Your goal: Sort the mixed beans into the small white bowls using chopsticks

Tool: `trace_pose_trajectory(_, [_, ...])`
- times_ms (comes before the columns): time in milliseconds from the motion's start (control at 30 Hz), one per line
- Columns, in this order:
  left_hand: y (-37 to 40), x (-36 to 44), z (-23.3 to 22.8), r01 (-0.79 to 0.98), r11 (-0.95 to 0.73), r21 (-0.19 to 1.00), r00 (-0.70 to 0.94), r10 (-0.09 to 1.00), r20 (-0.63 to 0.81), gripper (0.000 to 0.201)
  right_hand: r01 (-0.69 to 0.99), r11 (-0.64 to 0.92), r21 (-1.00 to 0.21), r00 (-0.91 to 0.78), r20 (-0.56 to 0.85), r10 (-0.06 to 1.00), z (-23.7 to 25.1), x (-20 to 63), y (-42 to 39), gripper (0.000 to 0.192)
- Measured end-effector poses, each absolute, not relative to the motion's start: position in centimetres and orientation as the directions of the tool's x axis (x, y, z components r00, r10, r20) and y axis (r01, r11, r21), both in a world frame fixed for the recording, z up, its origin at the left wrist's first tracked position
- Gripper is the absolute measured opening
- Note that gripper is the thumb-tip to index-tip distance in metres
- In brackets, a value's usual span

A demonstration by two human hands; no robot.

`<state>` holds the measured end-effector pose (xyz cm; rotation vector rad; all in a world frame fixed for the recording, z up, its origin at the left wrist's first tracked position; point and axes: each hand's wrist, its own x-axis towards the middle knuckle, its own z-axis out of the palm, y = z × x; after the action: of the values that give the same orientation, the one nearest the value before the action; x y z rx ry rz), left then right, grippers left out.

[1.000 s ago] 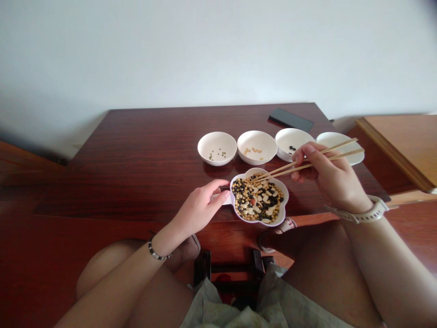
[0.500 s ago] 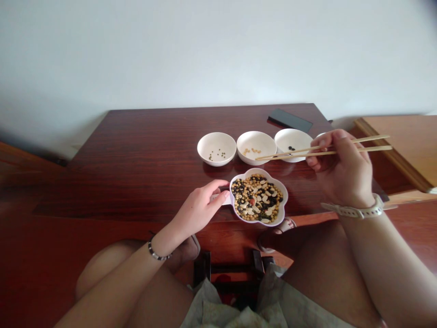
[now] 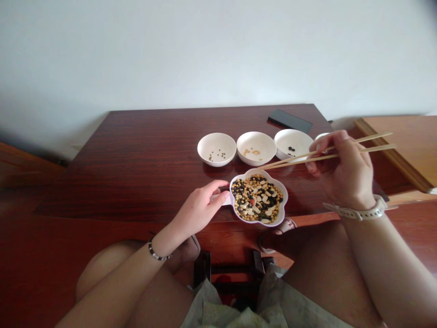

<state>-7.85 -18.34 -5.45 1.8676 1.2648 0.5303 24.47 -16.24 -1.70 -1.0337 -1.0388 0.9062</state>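
My left hand [image 3: 203,202] grips the short handle of a flower-shaped scoop [image 3: 285,200] at the table's front edge. Mixed black beans, yellow soybeans and peanuts [image 3: 259,198] fill it. Held in my right hand [image 3: 344,166] is a pair of wooden chopsticks [image 3: 307,157]; their tips are close together over the scoop's far rim, with nothing seen between them. Behind the scoop stand a white bowl [image 3: 216,139] with small green beans, a middle bowl [image 3: 256,139] with several soybeans, and a right bowl [image 3: 293,136] with a few black beans.
A further white bowl [image 3: 321,135] is mostly hidden behind my right hand. A dark phone [image 3: 289,120] lies near the back edge of the dark wooden table [image 3: 146,155]. To the right is a lighter wooden piece of furniture [image 3: 406,136]; a pale wall rises behind.
The chopstick tips have moved from the middle bowl's near rim down to the scoop's far rim. One more soybean shows in the middle bowl. My left hand is still.
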Motion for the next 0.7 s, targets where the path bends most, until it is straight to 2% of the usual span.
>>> trace_pose_trajectory(233, [-18.31,-7.64,-5.50,0.575,-0.177,0.799,0.412,0.906,-0.096,0.041,0.089,0.206,-0.975,0.187,0.219,0.957,-1.88,24.30,-16.85,0.042])
trace_pose_trajectory(500, [-18.35,-7.57,-5.30,0.578,-0.171,0.798,0.408,0.908,-0.100,0.039,0.145,0.188,-0.971,0.124,0.207,0.971,-1.91,24.36,-16.97,0.040])
trace_pose_trajectory(700, [-18.34,-7.63,-5.42,0.569,-0.168,0.805,0.410,0.906,-0.101,0.039,0.155,0.235,-0.960,0.129,0.255,0.958,-1.91,24.10,-17.05,0.039])
